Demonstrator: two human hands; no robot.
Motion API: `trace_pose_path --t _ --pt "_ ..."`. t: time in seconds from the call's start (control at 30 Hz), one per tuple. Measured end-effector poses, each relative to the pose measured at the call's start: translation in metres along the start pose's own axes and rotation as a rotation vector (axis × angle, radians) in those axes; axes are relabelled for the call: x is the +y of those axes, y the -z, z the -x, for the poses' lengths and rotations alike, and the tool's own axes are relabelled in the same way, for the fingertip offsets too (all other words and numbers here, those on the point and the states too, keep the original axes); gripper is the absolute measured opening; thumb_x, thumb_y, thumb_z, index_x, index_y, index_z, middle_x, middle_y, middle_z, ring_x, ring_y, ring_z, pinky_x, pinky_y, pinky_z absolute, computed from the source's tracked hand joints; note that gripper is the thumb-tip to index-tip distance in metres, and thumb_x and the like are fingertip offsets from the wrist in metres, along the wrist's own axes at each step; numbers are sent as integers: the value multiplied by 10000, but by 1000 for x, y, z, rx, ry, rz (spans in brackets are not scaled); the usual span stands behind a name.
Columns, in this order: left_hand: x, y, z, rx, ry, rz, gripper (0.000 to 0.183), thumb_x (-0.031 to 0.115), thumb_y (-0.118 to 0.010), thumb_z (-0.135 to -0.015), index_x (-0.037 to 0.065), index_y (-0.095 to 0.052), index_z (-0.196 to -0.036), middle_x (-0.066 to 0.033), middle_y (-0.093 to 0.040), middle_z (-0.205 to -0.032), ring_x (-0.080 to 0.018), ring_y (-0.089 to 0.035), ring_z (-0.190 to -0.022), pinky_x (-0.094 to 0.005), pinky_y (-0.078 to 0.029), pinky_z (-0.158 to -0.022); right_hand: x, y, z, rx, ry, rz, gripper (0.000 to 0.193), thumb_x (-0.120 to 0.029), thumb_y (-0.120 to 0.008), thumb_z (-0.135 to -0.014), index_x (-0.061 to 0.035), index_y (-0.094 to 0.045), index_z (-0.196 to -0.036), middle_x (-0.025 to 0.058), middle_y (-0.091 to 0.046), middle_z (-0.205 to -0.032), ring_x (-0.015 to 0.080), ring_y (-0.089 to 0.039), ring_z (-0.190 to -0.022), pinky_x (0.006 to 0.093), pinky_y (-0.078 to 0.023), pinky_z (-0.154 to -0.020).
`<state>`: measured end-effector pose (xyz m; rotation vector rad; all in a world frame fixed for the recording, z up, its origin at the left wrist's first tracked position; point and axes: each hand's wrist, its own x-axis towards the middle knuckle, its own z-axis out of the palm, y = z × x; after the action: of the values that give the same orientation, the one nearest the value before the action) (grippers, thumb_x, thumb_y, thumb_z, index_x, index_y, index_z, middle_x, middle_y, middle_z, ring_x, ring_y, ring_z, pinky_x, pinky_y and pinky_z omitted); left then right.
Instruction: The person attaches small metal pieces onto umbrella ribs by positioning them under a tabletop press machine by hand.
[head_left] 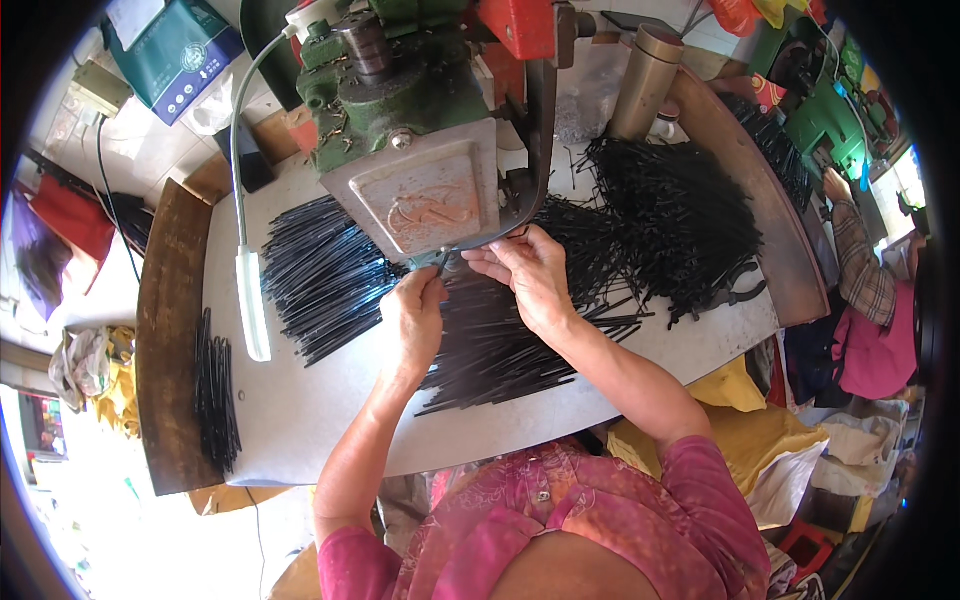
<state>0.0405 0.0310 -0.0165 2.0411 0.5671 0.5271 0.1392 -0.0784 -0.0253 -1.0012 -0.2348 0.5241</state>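
A green bench press (375, 100) with a grey metal front plate (415, 195) stands over the worktable. Just below the plate's lower edge, my left hand (412, 315) pinches a thin dark piece between thumb and fingertips. Close beside it, my right hand (535, 280) has its fingers bent together under the machine's curved black arm (535, 170); what they hold is hidden. Thin black rods (325, 275) lie in a bundle left of my hands. More rods (490, 350) spread beneath my wrists, and a tangled heap of black bent-ended pieces (680, 220) is at the right.
Wooden boards (170, 340) edge the white tabletop (320, 420). A few rods (215, 390) lie along the left board. A lit lamp (252, 305) hangs on a flexible neck. Black-handled pliers (740, 290) and a metal flask (648, 80) are at right. Another person's plaid sleeve (866, 260) shows far right.
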Motion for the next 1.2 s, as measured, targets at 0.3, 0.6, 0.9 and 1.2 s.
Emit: trace_pose_path --t 0.3,0.6,0.9,1.2 --pt "5 1 -2 9 -54 -77 185 42 -483 -798 -34 -582 -935 -71 -566 -624 -91 -468 -504 -235 -390 -476 2 0 -2 2 3 1 151 -80 -511 -826 51 -463 -883 155 -577 -858 205 -608 -786 288 -508 -712" --pt "12 1 5 52 -244 -590 117 58 -518 -780 -21 -573 -847 -166 -559 -726 -330 -548 -632 -361 -432 -560 -2 -2 -2 14 -29 48 119 -83 -491 -852 31 -488 -887 159 -584 -867 233 -611 -804 325 -523 -725" --pt "19 0 4 -173 534 812 138 175 -578 -803 49 -525 -782 -12 -519 -653 -88 -474 -509 -194 -372 -425 -18 10 2 -153 -272 32 77 -65 -537 -800 -11 -532 -854 73 -571 -817 205 -599 -801 326 -511 -714" --pt "26 -15 37 -150 630 1243 73 83 -469 -856 11 -457 -848 -96 -548 -743 -174 -572 -638 -258 -488 -551 -43 4 41 -50 -297 -98 198 -179 -566 -805 -15 -550 -914 37 -543 -728 101 -514 -605 221 -434 -532"
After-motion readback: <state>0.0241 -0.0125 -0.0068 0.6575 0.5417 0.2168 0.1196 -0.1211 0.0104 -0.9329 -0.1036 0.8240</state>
